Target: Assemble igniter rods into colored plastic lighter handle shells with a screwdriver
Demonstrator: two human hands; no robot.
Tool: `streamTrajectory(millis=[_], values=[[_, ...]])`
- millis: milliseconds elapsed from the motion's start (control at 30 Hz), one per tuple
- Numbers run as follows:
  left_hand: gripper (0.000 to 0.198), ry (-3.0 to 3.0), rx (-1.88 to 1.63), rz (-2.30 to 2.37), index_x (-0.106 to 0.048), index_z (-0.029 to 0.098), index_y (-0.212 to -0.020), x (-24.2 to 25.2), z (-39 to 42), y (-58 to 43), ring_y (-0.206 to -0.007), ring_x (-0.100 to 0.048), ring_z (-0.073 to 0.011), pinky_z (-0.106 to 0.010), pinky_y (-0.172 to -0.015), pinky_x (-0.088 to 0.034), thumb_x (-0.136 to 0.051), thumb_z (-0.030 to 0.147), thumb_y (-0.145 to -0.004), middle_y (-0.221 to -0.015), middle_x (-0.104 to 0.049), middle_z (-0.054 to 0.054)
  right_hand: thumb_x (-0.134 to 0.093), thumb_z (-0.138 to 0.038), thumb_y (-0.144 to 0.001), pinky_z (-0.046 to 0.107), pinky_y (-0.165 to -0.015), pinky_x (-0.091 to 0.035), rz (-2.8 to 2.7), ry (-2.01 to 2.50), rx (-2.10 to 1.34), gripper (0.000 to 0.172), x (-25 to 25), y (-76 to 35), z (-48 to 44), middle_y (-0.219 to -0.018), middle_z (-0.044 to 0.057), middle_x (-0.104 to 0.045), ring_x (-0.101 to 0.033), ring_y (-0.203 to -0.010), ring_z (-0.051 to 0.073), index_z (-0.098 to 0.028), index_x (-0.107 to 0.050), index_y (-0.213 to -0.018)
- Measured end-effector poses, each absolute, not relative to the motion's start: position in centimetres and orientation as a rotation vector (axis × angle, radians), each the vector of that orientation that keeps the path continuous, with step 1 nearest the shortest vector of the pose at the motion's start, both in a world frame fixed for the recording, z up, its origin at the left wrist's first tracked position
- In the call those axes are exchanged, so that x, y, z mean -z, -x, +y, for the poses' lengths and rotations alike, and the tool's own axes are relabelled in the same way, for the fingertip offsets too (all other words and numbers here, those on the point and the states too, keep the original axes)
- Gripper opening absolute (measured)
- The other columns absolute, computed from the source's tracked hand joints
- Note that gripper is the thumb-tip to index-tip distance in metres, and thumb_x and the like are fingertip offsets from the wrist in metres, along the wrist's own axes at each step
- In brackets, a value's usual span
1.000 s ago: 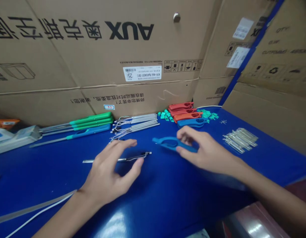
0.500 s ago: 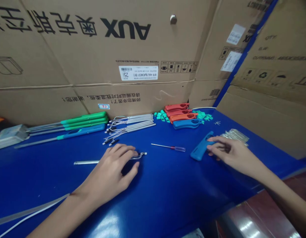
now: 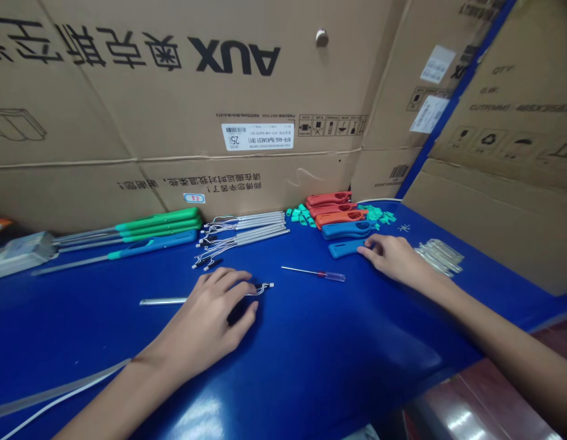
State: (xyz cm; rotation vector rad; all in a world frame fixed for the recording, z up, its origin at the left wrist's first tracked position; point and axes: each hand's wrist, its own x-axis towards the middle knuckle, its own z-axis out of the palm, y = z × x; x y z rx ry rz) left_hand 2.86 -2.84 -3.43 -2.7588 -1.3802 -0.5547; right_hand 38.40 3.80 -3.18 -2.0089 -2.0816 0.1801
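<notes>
My left hand (image 3: 203, 321) lies curved over a metal tube (image 3: 164, 301) on the blue bench (image 3: 311, 379), and thin wires (image 3: 260, 289) come out of the tube's far end past my fingers. My right hand (image 3: 393, 260) rests on a blue plastic handle (image 3: 344, 248), hiding its right end. Just left of that hand lies a small screwdriver (image 3: 322, 274) with a red-and-blue handle. Behind it are a blue-and-red stack of similar handles (image 3: 336, 214) and green plastic pieces (image 3: 375, 214).
Cardboard boxes (image 3: 182, 122) stand along the back. Bundled wired tubes (image 3: 241, 232), green-handled tools (image 3: 157, 223) and a blue-handled tool (image 3: 150, 245) lie in rows. Clear tubes (image 3: 441, 256) lie at right, a power strip (image 3: 21, 253) at left, and a white cable (image 3: 58, 391) at lower left.
My right hand has moved left with the blue handle, which now lies flatter, close to the stacked handles. My left hand has barely moved.
</notes>
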Motion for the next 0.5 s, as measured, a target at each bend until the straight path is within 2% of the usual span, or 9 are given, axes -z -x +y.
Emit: streamTrajectory(millis=[167, 333, 400, 500], values=[[0.023, 2.744, 0.516, -1.39, -0.065, 0.02, -0.1, 3.2, -2.8, -2.7, -0.113, -0.055, -0.0301, -0.054, -0.094, -0.043, -0.048, 0.032, -0.091, -0.122, -0.061, -0.012, -0.051, -0.038, -0.089, 0.03, -0.062, -0.041, -2.102, 2.037, -0.169, 0.022, 2.8, -37.8, 4.6, -0.075, 0.006, -0.071, -0.066, -0.073, 0.024, -0.019, -0.063, -0.088], [0.024, 2.709, 0.46, -1.407, -0.063, 0.02, -0.104, 2.8, -2.4, -2.0, -0.106, -0.058, -0.0299, -0.051, -0.09, -0.046, -0.05, 0.032, -0.089, -0.112, -0.066, -0.011, -0.051, -0.039, -0.09, 0.031, -0.061, -0.041, -2.115, 2.051, -0.151, 0.024, 3.0, -37.6, 4.7, -0.073, 0.006, -0.071, -0.067, -0.073, 0.025, -0.018, -0.064, -0.089], [0.029, 2.691, 0.387, -1.461, -0.062, 0.019, -0.108, 2.5, -2.2, -1.5, -0.104, -0.059, -0.0314, -0.051, -0.087, -0.047, -0.051, 0.036, -0.087, -0.11, -0.067, -0.011, -0.052, -0.037, -0.089, 0.031, -0.062, -0.042, -2.119, 2.055, -0.145, 0.024, 2.8, -37.6, 4.7, -0.073, 0.007, -0.071, -0.067, -0.072, 0.024, -0.017, -0.065, -0.09], [0.042, 2.68, 0.198, -1.609, -0.06, 0.018, -0.116, 1.8, -2.1, -0.6, -0.109, -0.057, -0.0344, -0.052, -0.086, -0.047, -0.052, 0.042, -0.083, -0.118, -0.064, -0.013, -0.057, -0.037, -0.086, 0.031, -0.061, -0.043, -2.122, 2.049, -0.142, 0.026, 1.5, -37.3, 4.2, -0.07, 0.007, -0.071, -0.067, -0.067, 0.023, -0.015, -0.067, -0.092]])
